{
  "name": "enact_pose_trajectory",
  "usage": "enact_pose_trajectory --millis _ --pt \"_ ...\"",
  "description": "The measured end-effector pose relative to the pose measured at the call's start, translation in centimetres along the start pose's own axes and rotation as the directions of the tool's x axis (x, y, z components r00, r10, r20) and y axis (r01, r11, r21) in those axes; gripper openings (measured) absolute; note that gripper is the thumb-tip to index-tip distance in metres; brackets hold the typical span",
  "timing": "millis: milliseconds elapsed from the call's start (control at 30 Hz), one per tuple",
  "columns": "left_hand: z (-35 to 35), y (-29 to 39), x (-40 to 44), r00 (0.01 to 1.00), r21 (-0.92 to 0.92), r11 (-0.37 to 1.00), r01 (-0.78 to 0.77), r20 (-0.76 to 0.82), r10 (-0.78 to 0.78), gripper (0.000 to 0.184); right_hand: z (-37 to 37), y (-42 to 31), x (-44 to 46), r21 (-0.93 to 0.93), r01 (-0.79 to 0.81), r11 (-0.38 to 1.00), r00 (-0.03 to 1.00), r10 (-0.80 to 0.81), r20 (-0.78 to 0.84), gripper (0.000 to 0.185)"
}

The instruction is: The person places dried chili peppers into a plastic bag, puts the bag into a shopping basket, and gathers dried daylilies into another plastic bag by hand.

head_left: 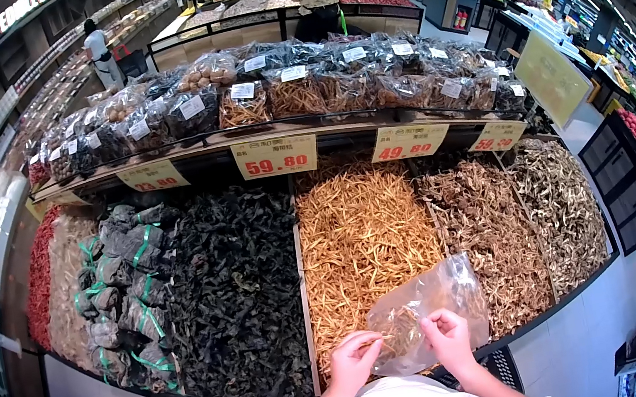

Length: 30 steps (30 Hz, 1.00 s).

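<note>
My left hand (354,361) is closed in a pinch at the near edge of the bin of golden dried strips (366,232), with a thin golden strip between thumb and fingertips. To its right, my right hand (447,337) pinches the edge of a clear plastic bag (460,292). The bag spreads out beyond and between both hands, over the golden strips and part of the neighbouring brown bin. Some golden-brown strips show through the plastic near my left fingertips; whether they lie inside or under it I cannot tell.
Left of the strips lie black dried pieces (238,296) and grey bundles tied with green bands (128,272). Brown dried pieces (482,221) fill the bin to the right. Packed bags (292,93) line a shelf behind price signs (275,157). Two people stand farther back.
</note>
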<state>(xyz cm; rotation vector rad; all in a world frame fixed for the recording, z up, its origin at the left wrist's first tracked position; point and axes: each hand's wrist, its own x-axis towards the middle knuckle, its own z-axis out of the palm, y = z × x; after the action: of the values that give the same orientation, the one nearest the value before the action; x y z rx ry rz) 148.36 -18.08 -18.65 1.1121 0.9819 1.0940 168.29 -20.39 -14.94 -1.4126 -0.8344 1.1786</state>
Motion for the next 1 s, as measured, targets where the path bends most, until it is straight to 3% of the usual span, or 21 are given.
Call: enact_pose_trajectory --millis 200,267,300,333,400,500,533,567,600,633,667,700,733,800,833,1000 --pt "3.1 -4.1 2.6 0.967 0.246 0.939 -0.240 0.146 0.209 0.018 1.1 0.2 -0.9 0.007 0.004 1.000 0.996 -0.005 0.092 0.013" --pt "5.0 -6.4 3.3 0.990 0.135 0.981 -0.141 0.047 0.136 0.023 1.3 0.2 -1.1 0.026 0.020 0.999 0.994 -0.022 0.110 0.012" --pt "5.3 -7.4 4.2 0.989 0.252 0.966 -0.054 0.147 0.017 0.020 1.2 0.4 -1.2 0.024 0.024 0.999 0.993 -0.026 0.113 0.012" --pt "6.0 -8.3 4.8 0.989 0.251 0.966 -0.057 0.144 0.021 0.020 1.0 0.7 -1.2 0.017 0.020 1.000 0.992 -0.022 0.121 0.012" --pt "7.5 -8.8 5.9 0.920 -0.156 0.977 0.148 0.385 -0.078 0.020 0.9 0.9 -1.5 0.008 0.018 1.000 0.991 -0.018 0.132 0.011" --pt "8.5 -15.9 5.4 0.867 -0.156 0.969 0.190 0.491 -0.091 0.025 0.5 0.3 -1.6 -0.014 0.043 0.999 0.992 -0.041 0.116 0.010" --pt "8.5 -15.6 5.4 0.868 -0.158 0.970 0.184 0.490 -0.085 0.025 0.2 0.4 -1.7 -0.013 0.068 0.998 0.993 -0.067 0.094 0.010" --pt "8.4 -14.8 5.4 0.789 -0.297 0.838 0.458 0.569 -0.230 0.025 0.0 0.3 -1.7 -0.012 0.096 0.995 0.993 -0.095 0.072 0.010" --pt "8.1 -13.4 5.2 0.668 -0.387 0.612 0.690 0.666 -0.332 0.026 -0.2 0.0 -1.7 -0.012 0.101 0.995 0.992 -0.100 0.075 0.010" --pt "7.4 -12.0 4.5 0.670 -0.386 0.615 0.687 0.665 -0.331 0.026 -0.4 -0.3 -1.9 -0.022 0.092 0.996 0.995 -0.091 0.045 0.010" --pt "6.4 -9.1 3.5 0.833 -0.118 0.967 0.225 0.539 -0.128 0.029 -0.5 -0.6 -2.0 -0.031 0.083 0.996 0.996 -0.083 0.015 0.010" --pt "5.4 -7.1 2.8 0.854 0.235 0.922 -0.307 0.496 0.158 0.034 -0.8 -0.6 -2.1 -0.042 0.087 0.995 0.996 -0.087 0.002 0.011" --pt "4.6 -6.2 2.3 0.855 0.238 0.922 -0.307 0.494 0.157 0.034 -1.1 -0.8 -2.1 -0.040 0.087 0.995 0.996 -0.087 0.005 0.011" --pt "2.9 -5.2 1.3 0.854 0.057 0.994 0.098 0.507 -0.113 0.047 -1.4 -1.2 -2.5 -0.027 0.085 0.996 0.996 -0.086 -0.024 0.011" --pt "1.9 -5.0 0.7 0.865 -0.041 0.979 0.199 0.477 -0.156 0.046 -1.5 -1.4 -2.6 -0.014 0.079 0.997 0.996 -0.079 -0.037 0.010" --pt "-3.4 -2.3 -2.0 0.903 0.101 0.976 0.191 0.373 -0.215 0.044 -2.8 -1.5 -2.9 -0.020 0.074 0.997 0.994 -0.075 -0.085 0.010"
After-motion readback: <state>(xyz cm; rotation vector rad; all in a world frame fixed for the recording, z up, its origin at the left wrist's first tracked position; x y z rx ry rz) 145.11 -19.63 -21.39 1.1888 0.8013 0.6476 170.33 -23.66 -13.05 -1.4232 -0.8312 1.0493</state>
